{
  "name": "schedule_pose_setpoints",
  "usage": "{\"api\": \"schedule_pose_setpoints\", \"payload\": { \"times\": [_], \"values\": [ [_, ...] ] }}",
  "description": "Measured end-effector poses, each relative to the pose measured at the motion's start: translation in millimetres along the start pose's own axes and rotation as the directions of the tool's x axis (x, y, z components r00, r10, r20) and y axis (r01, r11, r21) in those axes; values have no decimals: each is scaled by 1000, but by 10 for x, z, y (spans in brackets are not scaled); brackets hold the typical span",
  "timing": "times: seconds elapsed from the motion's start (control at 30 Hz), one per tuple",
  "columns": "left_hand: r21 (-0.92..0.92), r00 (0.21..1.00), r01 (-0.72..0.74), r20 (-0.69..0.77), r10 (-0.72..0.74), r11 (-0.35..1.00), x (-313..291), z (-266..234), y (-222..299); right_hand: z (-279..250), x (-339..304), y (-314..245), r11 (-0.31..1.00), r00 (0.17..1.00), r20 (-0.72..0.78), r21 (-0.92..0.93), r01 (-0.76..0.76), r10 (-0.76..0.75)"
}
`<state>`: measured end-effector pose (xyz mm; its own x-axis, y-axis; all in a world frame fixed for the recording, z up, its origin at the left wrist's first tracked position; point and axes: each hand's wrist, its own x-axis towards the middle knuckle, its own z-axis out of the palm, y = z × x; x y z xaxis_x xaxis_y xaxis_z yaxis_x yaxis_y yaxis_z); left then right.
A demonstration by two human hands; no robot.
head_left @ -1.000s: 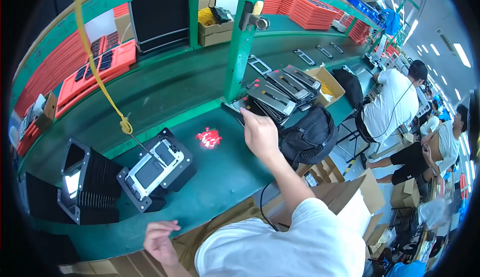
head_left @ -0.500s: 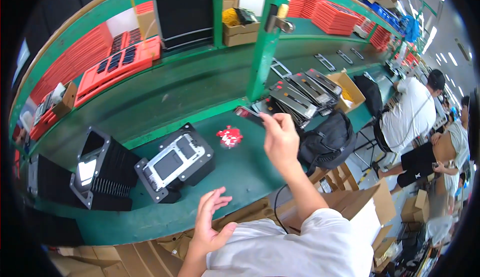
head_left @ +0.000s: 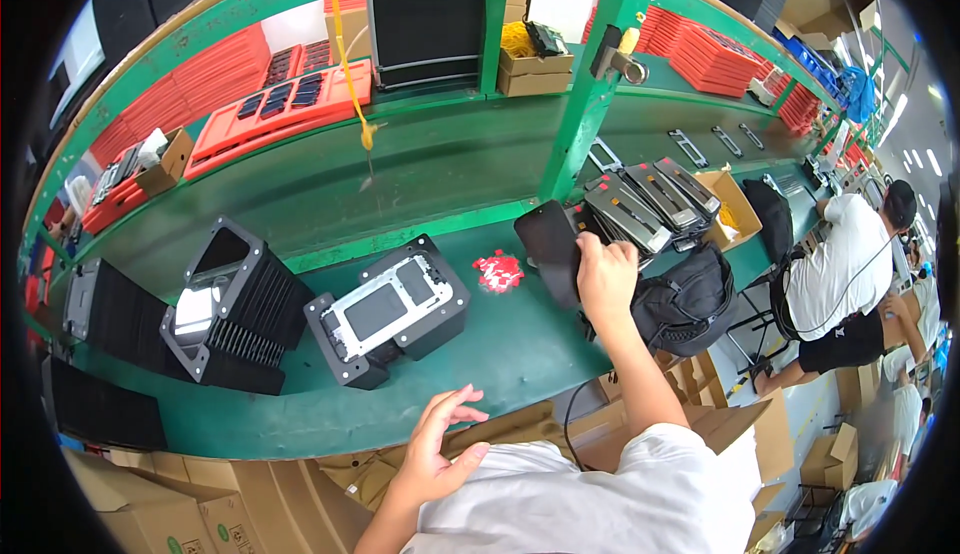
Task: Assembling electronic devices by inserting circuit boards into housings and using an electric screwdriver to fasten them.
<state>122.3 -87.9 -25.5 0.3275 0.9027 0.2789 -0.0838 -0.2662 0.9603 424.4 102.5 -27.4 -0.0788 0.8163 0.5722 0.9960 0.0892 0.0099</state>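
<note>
My right hand pinches the right edge of a thin dark rectangular panel, its broad dark face now showing; which part it is exactly I cannot tell. Just beyond it lies a pile of similar flat panels with red tabs. My left hand hovers in front of the bench edge, fingers apart and nothing in it. On the green bench, a silver metal frame rests on a black fixture block. A small heap of red and white pieces sits between this block and the panel.
Black ribbed holders stand at the left. A black backpack and a cardboard box occupy the right side. A green post rises behind the bench; a yellow cord dangles. Co-workers are at far right.
The panel in my right hand has turned from nearly edge-on to showing its broad dark face. My left hand stays open. The view has shifted, so the bench appears further right.
</note>
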Motion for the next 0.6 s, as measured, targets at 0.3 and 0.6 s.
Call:
{"api": "schedule_pose_setpoints", "payload": {
  "times": [0.3, 0.6],
  "values": [
    [-29, 993, 57, 105, -53, 998, 105, 84, 12, -265, -235, -366, 990, 991, 73, 94, 106, -114],
    [-87, 991, 125, 65, -119, 988, -5, 169, -51, 43, 30, -563, 935, 830, 477, 50, -352, 287]
  ]
}}
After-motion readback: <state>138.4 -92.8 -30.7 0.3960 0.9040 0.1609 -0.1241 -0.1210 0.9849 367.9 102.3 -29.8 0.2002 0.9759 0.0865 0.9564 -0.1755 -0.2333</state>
